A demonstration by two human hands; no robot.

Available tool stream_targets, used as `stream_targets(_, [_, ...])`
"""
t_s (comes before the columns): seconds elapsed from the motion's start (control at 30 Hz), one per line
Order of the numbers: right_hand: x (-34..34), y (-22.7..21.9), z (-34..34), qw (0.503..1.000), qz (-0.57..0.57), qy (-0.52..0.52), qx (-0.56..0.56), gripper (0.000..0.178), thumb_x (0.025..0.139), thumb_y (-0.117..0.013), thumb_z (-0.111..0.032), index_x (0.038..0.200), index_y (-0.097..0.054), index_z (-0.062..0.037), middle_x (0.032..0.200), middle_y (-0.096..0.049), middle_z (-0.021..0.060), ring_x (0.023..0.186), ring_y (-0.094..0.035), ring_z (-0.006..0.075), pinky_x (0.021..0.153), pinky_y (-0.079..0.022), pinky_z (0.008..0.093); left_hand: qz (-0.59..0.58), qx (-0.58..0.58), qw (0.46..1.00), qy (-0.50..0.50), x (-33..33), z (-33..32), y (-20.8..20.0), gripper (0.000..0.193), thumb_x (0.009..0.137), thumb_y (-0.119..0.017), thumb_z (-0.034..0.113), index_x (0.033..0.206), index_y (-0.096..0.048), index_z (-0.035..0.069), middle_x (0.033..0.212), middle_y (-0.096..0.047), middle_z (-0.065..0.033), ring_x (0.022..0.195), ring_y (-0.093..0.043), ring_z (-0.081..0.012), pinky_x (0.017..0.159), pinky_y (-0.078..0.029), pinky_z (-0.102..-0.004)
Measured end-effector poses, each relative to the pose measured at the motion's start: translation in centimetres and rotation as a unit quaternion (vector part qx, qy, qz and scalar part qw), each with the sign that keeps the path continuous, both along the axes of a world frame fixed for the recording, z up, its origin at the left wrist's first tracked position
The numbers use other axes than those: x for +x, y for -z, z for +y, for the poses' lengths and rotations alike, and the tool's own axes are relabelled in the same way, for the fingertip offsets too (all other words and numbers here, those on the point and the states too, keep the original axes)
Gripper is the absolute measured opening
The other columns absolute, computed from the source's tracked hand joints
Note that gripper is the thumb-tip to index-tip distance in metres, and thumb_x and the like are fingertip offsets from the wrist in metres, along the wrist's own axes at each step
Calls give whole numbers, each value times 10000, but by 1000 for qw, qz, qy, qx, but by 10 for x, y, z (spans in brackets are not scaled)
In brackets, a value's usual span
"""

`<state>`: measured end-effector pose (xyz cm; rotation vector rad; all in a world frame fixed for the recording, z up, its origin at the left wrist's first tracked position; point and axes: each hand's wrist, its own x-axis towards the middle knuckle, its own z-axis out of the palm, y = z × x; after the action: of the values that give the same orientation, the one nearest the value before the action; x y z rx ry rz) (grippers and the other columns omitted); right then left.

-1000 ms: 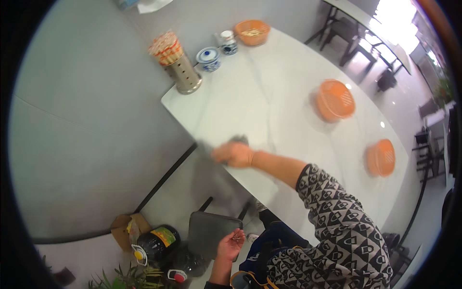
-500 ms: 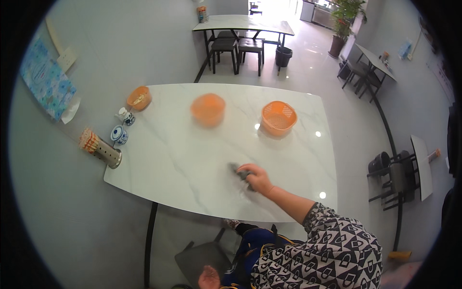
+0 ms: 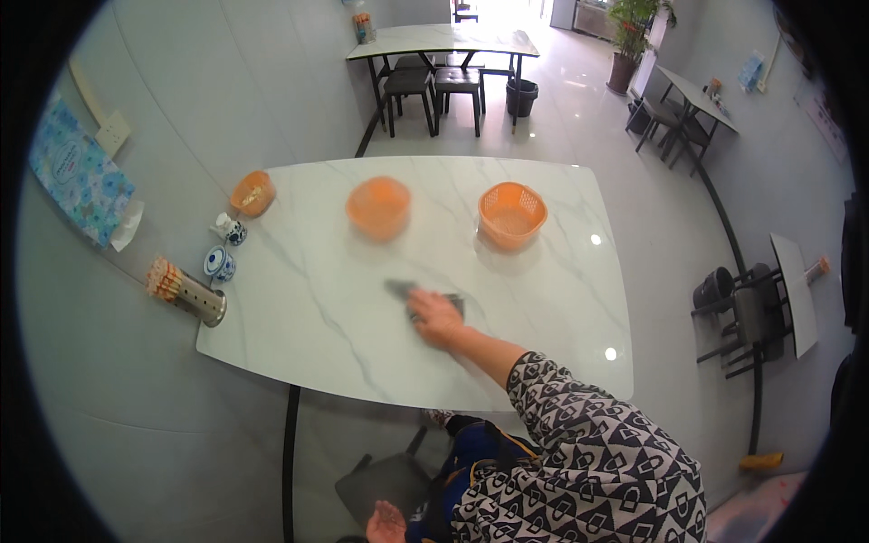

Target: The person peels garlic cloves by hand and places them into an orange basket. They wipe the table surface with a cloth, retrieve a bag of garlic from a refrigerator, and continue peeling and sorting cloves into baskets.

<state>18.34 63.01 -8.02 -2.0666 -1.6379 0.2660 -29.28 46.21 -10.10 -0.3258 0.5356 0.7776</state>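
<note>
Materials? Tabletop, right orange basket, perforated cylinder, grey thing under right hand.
Tabletop: glossy, possibly stone or lookalike; bright reflections, grey veining. Right orange basket: likely smooth plastic; thin perforated wall, uniform colour. Perforated cylinder: probably steel; silvery sheen. Grey thing: probably cloth; dull, partly blurred.

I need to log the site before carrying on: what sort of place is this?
Probably a small eatery: a metal holder of what look like chopsticks and a blue-and-white lidded jar stand on the marbled table, and another table with dark stools stands beyond.
</note>
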Motion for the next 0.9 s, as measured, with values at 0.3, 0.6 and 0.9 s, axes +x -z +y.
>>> stream_targets(0.3, [-155,-4,-117,870,238,-364,-233,439,768,-569,-88,1206,-554,-64,1248,-548,140,1155,-523,272,1008,-399,374,80,-32,994,-68,-17,-20,-7,232,901,-466,69,1083,-589,-5,1077,-625,-141,1019,-597,-255,894,-505,-397])
stream_targets(0.6, [55,-57,-66,913,346,140,166,286,789,-546,-87,1055,-645,-50,821,-672,41,730,-625,133,672,-504,268,61,-81,989,-110,-28,-47,-12,235,905,-460,61,1094,-582,-7,1082,-625,-155,1022,-602,-267,907,-502,-408])
stream_targets(0.9, [-27,30,-49,984,-65,-34,164,484,632,-552,9,1112,-594,-42,1263,-530,153,1149,-509,331,969,-398,425,88,-62,985,-135,-25,-58,-12,242,889,-472,53,1093,-576,-26,1053,-636,-165,1000,-614,-270,893,-511,-418])
